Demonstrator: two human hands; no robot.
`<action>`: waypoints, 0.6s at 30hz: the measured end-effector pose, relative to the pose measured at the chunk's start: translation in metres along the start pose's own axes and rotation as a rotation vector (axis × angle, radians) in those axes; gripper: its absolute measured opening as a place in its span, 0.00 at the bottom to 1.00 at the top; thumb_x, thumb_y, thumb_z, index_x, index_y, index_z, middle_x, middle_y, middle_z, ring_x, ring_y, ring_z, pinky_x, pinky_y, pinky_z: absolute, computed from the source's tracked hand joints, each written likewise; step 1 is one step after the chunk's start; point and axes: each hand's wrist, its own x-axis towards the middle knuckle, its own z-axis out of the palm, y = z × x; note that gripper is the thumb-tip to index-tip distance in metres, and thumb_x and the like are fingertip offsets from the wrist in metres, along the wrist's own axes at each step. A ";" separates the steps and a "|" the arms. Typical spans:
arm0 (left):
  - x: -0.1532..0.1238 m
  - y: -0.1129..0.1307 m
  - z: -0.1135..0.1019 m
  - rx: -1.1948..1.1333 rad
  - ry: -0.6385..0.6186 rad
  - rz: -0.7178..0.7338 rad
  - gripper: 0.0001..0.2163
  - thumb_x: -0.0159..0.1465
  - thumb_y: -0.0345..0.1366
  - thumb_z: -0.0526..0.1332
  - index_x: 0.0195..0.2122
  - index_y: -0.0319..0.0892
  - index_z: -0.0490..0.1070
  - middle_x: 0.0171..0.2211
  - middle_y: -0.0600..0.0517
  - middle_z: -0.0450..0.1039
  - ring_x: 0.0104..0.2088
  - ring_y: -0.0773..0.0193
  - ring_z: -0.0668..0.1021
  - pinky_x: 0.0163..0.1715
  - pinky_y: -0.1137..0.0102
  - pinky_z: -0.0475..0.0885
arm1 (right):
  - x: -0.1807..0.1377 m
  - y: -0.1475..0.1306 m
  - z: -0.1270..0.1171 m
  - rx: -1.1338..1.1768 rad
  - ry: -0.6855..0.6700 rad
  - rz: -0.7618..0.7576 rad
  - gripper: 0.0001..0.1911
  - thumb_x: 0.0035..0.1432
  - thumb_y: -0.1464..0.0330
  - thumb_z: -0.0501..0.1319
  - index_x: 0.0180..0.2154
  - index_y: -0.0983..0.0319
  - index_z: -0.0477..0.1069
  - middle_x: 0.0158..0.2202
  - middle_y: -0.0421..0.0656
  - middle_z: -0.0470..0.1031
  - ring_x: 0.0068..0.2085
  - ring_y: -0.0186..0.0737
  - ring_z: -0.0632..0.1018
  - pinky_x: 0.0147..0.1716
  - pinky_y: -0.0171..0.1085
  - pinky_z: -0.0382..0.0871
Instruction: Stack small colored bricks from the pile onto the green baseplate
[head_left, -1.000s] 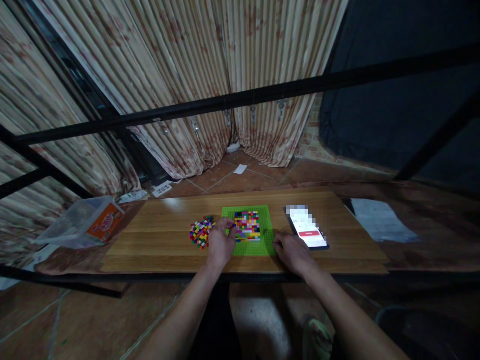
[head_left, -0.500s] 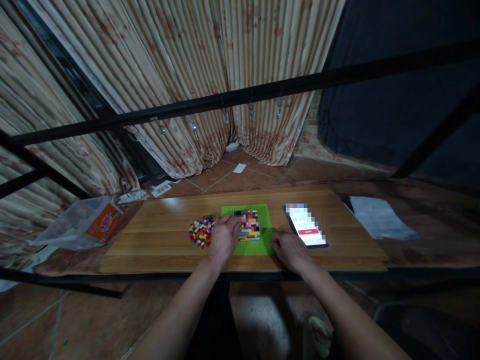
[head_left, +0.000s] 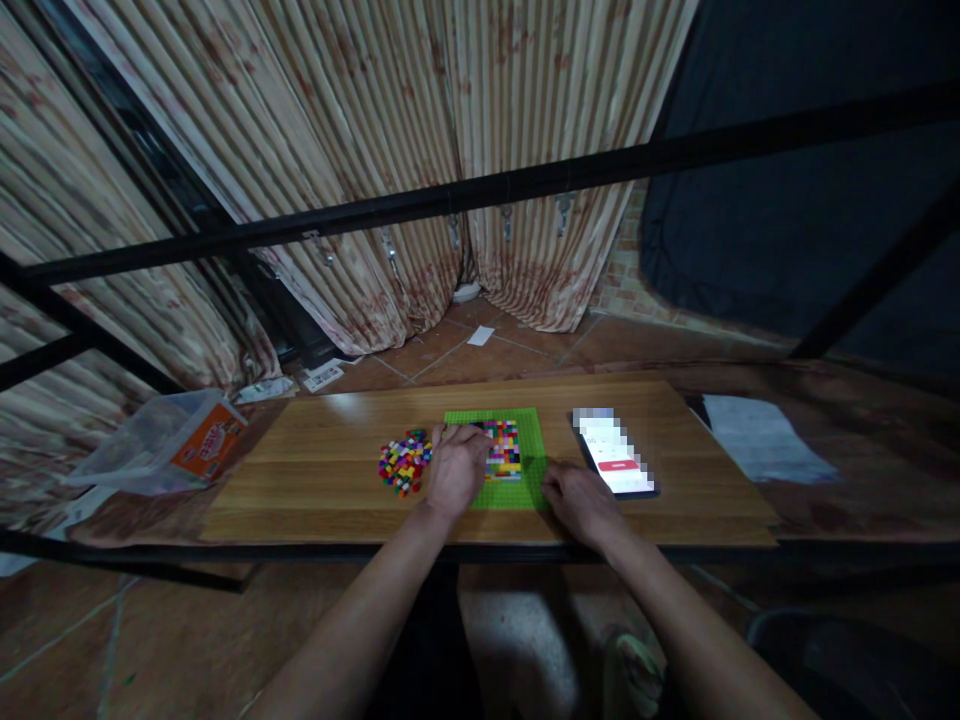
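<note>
A green baseplate (head_left: 532,440) lies in the middle of a wooden table (head_left: 315,470), with a block of small many-coloured bricks (head_left: 505,450) pressed onto it. My left hand (head_left: 459,470) rests over the plate's left part, fingers curled down against the left edge of the brick block; what its fingertips hold is hidden. A loose heap of coloured bricks (head_left: 403,464) sits just left of that hand. My right hand (head_left: 579,502) lies on the table at the plate's front right corner, fingers bent and touching the plate's edge.
A phone (head_left: 615,452) with a lit screen lies right of the plate. A clear plastic box with an orange label (head_left: 161,442) lies at the table's far left. A sheet of paper (head_left: 761,440) sits on the dark surface to the right. Black metal bars cross overhead.
My left hand has moved right from the plate's left edge onto the plate, up against the brick block. My right hand has stayed put.
</note>
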 end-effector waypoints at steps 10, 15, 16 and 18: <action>-0.003 0.001 0.002 -0.073 0.063 -0.107 0.08 0.63 0.32 0.59 0.40 0.47 0.77 0.39 0.52 0.77 0.44 0.60 0.74 0.50 0.61 0.64 | 0.000 0.000 -0.001 0.000 -0.004 0.001 0.11 0.63 0.70 0.54 0.36 0.61 0.75 0.41 0.46 0.79 0.42 0.41 0.78 0.37 0.34 0.61; -0.010 -0.002 0.003 -0.069 0.063 -0.110 0.11 0.64 0.31 0.57 0.44 0.47 0.76 0.42 0.50 0.76 0.45 0.59 0.73 0.50 0.61 0.65 | -0.001 0.000 0.000 0.001 -0.007 0.000 0.11 0.63 0.70 0.53 0.36 0.60 0.75 0.40 0.46 0.79 0.42 0.40 0.78 0.37 0.34 0.61; -0.012 -0.002 0.004 -0.062 0.068 -0.105 0.12 0.64 0.31 0.56 0.45 0.47 0.76 0.44 0.50 0.76 0.45 0.59 0.73 0.50 0.61 0.65 | 0.000 0.000 0.000 0.000 -0.008 0.001 0.11 0.63 0.70 0.53 0.36 0.60 0.75 0.40 0.46 0.79 0.42 0.41 0.78 0.37 0.34 0.61; -0.016 -0.002 0.004 -0.044 0.078 -0.082 0.13 0.65 0.31 0.55 0.48 0.47 0.75 0.47 0.49 0.76 0.47 0.58 0.73 0.50 0.61 0.64 | 0.000 0.001 0.000 -0.001 -0.002 0.001 0.11 0.63 0.70 0.53 0.36 0.60 0.75 0.41 0.47 0.79 0.41 0.40 0.78 0.37 0.34 0.61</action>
